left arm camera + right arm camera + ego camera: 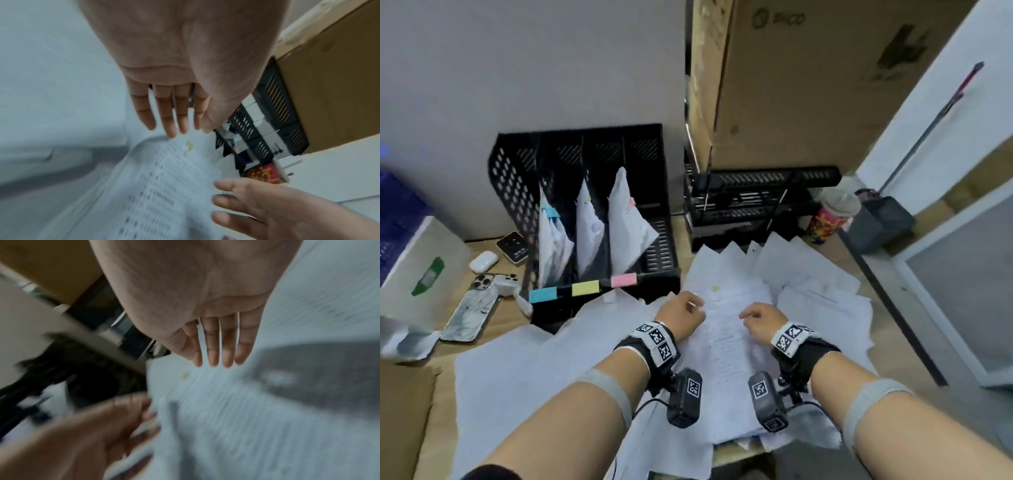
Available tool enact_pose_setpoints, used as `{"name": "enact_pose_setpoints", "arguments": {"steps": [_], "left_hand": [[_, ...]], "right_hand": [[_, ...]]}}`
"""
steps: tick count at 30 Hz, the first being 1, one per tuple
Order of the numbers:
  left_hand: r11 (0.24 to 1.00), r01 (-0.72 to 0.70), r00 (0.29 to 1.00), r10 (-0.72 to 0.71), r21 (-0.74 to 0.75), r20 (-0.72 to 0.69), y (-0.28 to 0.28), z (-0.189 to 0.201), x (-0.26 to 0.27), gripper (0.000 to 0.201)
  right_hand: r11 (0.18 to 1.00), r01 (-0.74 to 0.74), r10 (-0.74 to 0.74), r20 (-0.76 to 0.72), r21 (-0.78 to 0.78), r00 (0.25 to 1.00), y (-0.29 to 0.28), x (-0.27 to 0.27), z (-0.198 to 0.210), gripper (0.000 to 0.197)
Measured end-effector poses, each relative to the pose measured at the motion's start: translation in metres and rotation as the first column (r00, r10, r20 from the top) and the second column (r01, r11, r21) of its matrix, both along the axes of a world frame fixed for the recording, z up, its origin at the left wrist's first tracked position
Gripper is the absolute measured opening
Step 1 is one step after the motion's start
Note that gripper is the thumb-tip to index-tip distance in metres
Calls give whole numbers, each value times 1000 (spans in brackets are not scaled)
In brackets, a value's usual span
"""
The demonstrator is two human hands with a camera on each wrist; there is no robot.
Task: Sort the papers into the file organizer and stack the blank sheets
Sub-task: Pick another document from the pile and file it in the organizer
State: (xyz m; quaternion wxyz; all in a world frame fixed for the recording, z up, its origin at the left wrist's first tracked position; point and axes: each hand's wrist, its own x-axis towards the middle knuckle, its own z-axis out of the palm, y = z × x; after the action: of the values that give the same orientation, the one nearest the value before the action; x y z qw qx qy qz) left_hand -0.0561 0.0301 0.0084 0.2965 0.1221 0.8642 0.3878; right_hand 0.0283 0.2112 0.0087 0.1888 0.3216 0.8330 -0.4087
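Two hands are hovering over the papers in front of us: our left hand (683,317) and our right hand (758,323), both with fingers straight and loosely spread in the wrist views, gripping nothing. Whether the fingertips are touching the top sheet we cannot tell, as the wrist views are blurred. Between the hands is lying a printed sheet (726,329) covered in rows of text, with a small yellow tab (716,288) near its far end. It is sitting on top of a loose heap of papers (822,301) that is spreading across the bench (400,404) to the right and toward us. To the near left, blank sheets (544,363) are lying flat, overlapping one another.

Farther off on the left, a phone (470,315) is lying face down on the bench. Beyond the left hand, the black organizer (517,192) is standing against the wall, with blue, yellow and pink labels (585,288) along its front edge and papers leaning in three of its slots. Behind the heap, a black rack (756,198) and a colourful cup (832,214) are standing before a large box (825,85).
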Motion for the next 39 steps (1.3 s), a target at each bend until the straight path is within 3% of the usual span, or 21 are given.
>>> {"name": "enact_pose_setpoints", "arguments": {"steps": [2, 5, 9, 13, 17, 19, 24, 28, 30, 34, 39], "left_hand": [[972, -6, 998, 21, -236, 61, 12, -19, 15, 43], [917, -73, 985, 128, -392, 118, 16, -34, 33, 59], [924, -248, 950, 291, -292, 113, 20, -50, 56, 54], [883, -426, 894, 444, -197, 60, 18, -49, 70, 43], [884, -422, 900, 435, -200, 24, 9, -46, 73, 18], [874, -445, 891, 454, -195, 5, 5, -41, 76, 18], [835, -521, 847, 531, -178, 10, -16, -29, 80, 24], [842, -527, 841, 536, -117, 69, -40, -13, 77, 12], [820, -570, 809, 572, -52, 135, -56, -4, 78, 20], [697, -715, 695, 703, 48, 152, -93, 7, 75, 39], [582, -799, 601, 783, 151, 159, -135, -3, 59, 61]], "right_hand": [[998, 24, -28, 68, 65, 997, 39, 22, -21, 20], [997, 78, -74, 164, -18, 984, 71, 47, -39, 52], [985, 79, -47, 200, -152, 979, 79, 59, -48, 68], [985, -97, 117, 135, -143, 984, 74, 62, -51, 37], [985, -117, 121, 24, -130, 992, 74, 67, -50, 19], [983, -134, 136, 9, -123, 991, 73, 65, -44, 15], [967, -222, 213, -79, -127, 974, 63, 53, -24, 22], [939, -315, 290, -176, -134, 941, 48, 41, -17, 24], [930, -340, 311, -194, -140, 930, 35, 33, -8, 23], [907, -388, 361, -169, -167, 917, 2, 16, -3, 30], [880, -421, 391, -168, -220, 905, -25, -8, -39, 39]]}}
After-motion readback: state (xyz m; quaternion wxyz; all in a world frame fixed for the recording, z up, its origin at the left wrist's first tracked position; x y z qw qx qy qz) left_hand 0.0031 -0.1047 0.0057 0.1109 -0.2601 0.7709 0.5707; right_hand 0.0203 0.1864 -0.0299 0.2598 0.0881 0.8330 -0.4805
